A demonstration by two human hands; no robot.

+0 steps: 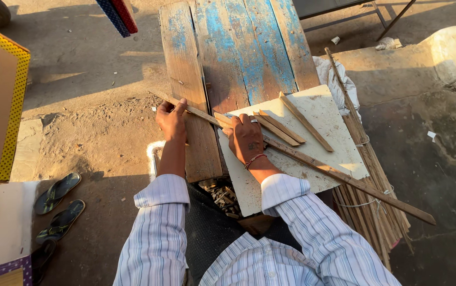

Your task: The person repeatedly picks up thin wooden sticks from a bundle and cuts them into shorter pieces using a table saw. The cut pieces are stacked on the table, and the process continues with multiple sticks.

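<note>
1. Left hand (171, 119) is closed around the long wooden strip (312, 164) near its far end.
2. Right hand (245, 139) presses palm-down on the strip's middle, fingers flat, against the white board (339, 127).
3. Beyond the right fingers lie short cut sticks (291, 124).

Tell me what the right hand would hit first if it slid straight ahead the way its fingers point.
The right hand points up the bench. Just past its fingertips lies bare white board, then the worn blue planks. The short wooden sticks lie to its right, probably clear of that line.
</note>
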